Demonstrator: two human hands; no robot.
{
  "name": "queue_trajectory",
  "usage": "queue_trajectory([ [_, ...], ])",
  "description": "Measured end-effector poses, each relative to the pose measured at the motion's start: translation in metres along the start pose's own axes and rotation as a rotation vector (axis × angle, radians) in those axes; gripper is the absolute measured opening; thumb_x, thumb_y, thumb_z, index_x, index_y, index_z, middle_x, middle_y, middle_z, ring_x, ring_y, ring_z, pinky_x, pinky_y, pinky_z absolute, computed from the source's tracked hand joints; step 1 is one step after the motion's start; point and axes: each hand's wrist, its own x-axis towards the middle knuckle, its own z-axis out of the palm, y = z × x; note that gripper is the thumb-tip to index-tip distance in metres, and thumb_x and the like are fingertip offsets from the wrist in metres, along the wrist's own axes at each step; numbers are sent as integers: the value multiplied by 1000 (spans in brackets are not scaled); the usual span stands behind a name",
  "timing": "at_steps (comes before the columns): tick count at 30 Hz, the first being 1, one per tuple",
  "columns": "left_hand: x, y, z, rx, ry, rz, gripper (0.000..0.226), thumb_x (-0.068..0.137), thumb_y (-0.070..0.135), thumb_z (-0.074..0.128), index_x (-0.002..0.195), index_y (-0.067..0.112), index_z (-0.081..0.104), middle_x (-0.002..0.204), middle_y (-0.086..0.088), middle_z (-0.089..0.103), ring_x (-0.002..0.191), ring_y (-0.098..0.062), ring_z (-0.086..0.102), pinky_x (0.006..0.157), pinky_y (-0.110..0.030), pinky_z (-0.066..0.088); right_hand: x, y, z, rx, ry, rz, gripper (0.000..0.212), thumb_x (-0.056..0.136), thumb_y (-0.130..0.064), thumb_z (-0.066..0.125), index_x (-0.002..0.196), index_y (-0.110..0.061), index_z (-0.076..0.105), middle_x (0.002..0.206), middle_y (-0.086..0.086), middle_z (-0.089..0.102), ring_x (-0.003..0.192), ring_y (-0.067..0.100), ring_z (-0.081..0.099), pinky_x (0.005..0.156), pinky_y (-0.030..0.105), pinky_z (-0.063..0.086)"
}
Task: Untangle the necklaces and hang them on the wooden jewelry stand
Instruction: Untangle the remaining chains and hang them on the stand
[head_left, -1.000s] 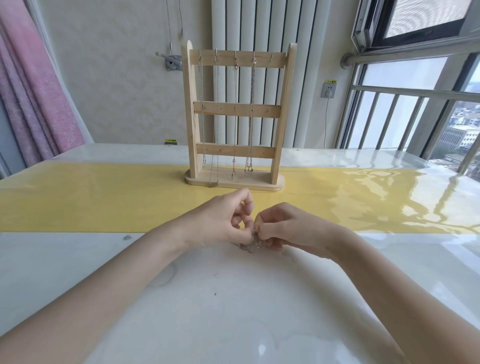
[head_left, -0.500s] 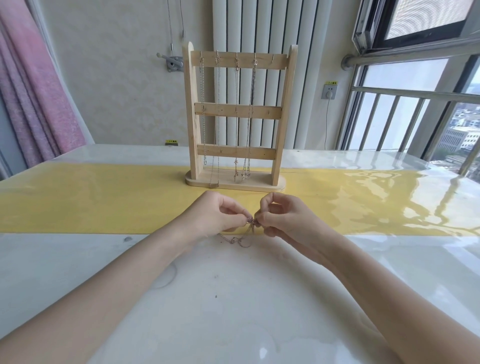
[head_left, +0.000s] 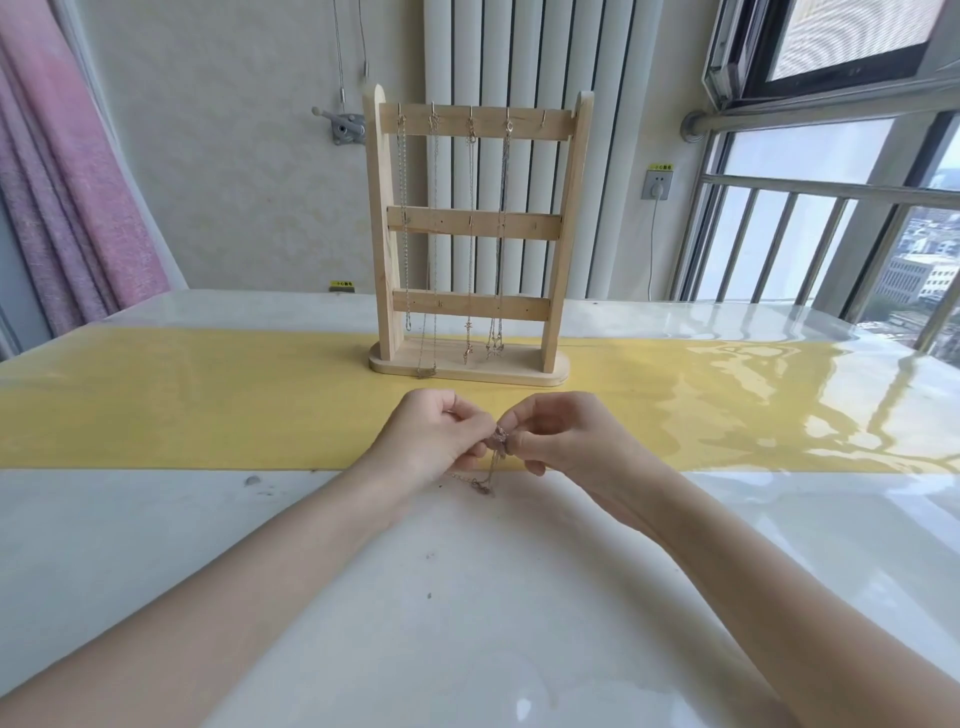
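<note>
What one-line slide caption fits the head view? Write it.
Both hands, left hand and right hand, pinch a tangled necklace above the table; four chains hang on the wooden jewelry stand.

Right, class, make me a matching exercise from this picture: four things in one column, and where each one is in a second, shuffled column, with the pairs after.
Things
1. wooden stand
2. tangled chain
3. curtain
4. wall socket

Places
A. pinched between the left hand and right hand
B. on the wall, right of the stand
C. upright on the yellow strip of the table
D. at the far left edge

Pairs: 1-C, 2-A, 3-D, 4-B
</note>
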Motion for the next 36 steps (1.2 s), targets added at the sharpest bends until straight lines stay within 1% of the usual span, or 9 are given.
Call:
queue_trajectory([
  [2,-1,0,2,123,68,114,14,78,6,63,68,13,56,59,3,60,51,-8,53,55,-19,44,0,0,0,-29,36,9,11,81,6,58,77,-2,64,72,13,59,56,16,43,57,21,37],
  [4,-1,1,1,101,75,151,13,77,6,64,69,13,55,61,3,61,54,-9,53,56,-18,44,-1,0,1,-8,55,11,15,83,4,56,72,-3,64,66,8,58,55,14,43,55,21,37],
  [8,-1,4,-2,-183,-7,-6,14,80,1,59,77,15,55,63,2,62,59,-9,49,52,-16,46,-1,-1,-1,155,35,46,25,87,1,51,64,-5,57,60,3,51,64,19,43,52,21,36],
  [12,-1,1,-4,-160,-143,-76,14,81,2,59,84,14,63,62,4,65,63,-10,49,54,-17,46,0,0,-1,188,-12,66,29,88,-5,51,59,-7,53,60,5,48,78,23,41,52,24,33],
  [18,2,1,-6,-223,-167,-143,13,83,4,59,77,7,69,58,2,64,59,-10,50,51,-15,48,0,-1,-2,133,17,64,28,87,-6,51,59,-6,51,57,4,43,59,15,37,51,24,31],
  [25,3,-2,-9,-112,-203,-68,9,77,14,70,83,8,69,59,7,64,57,-5,52,55,-15,46,-1,-1,-4,89,-24,46,24,88,-4,50,64,-5,52,55,-1,47,59,15,39,51,22,33],
  [28,4,2,-13,-52,-195,-12,5,78,17,69,79,12,69,59,10,62,58,-2,53,58,-16,47,-1,-1,-8,51,-27,38,19,87,-3,53,69,-5,54,59,1,47,58,14,40,52,23,33],
  [33,3,4,-14,-216,-358,-104,7,82,17,64,74,16,64,67,4,60,61,-6,54,58,-18,49,-1,-4,-10,-191,-51,-18,13,81,-8,59,68,-9,56,67,9,48,58,17,39,57,27,31],
  [36,3,3,-10,-377,-370,-135,4,81,14,62,78,13,60,71,-1,62,62,-10,58,59,-21,52,0,-4,-6,-123,-34,-21,16,86,-4,52,70,-6,51,63,4,46,58,17,39,55,26,34],
])
